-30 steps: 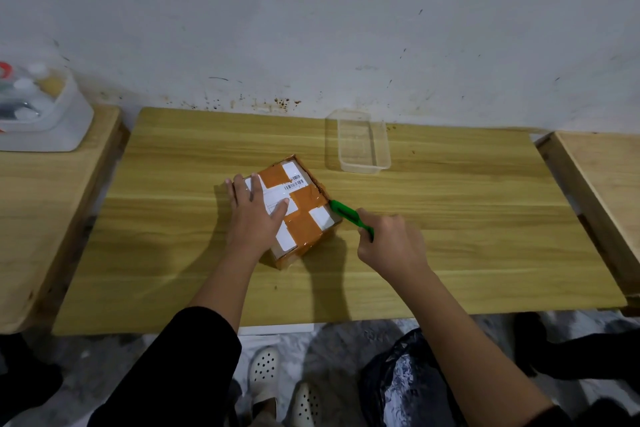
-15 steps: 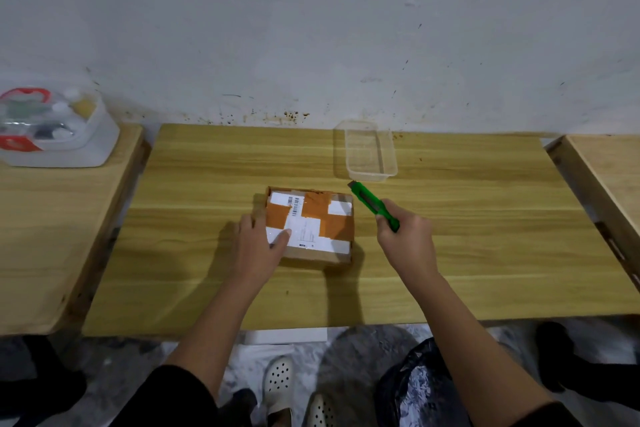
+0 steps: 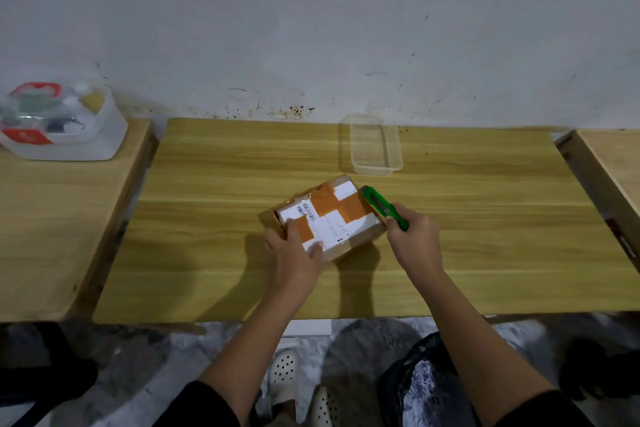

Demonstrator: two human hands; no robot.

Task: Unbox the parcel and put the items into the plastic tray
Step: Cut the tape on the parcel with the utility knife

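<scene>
A small cardboard parcel (image 3: 334, 215) with orange tape and white labels lies in the middle of the wooden table (image 3: 207, 253), turned at an angle. My left hand (image 3: 294, 258) presses on its near left corner, fingers over the top and side. My right hand (image 3: 414, 241) grips a green utility knife (image 3: 382, 206) whose tip lies against the parcel's right edge. A clear plastic tray (image 3: 375, 146) stands behind the parcel near the wall, with nothing in it.
A white plastic box (image 3: 65, 125) with assorted small items sits on a second table at the left. Another wooden table (image 3: 609, 163) adjoins at the right. Below the front edge are white shoes and a black plastic bag (image 3: 419, 385) on the floor.
The parcel has been rotated on the table under my left hand, from square-on to angled. My right hand has brought the green knife down against the parcel's right edge.
</scene>
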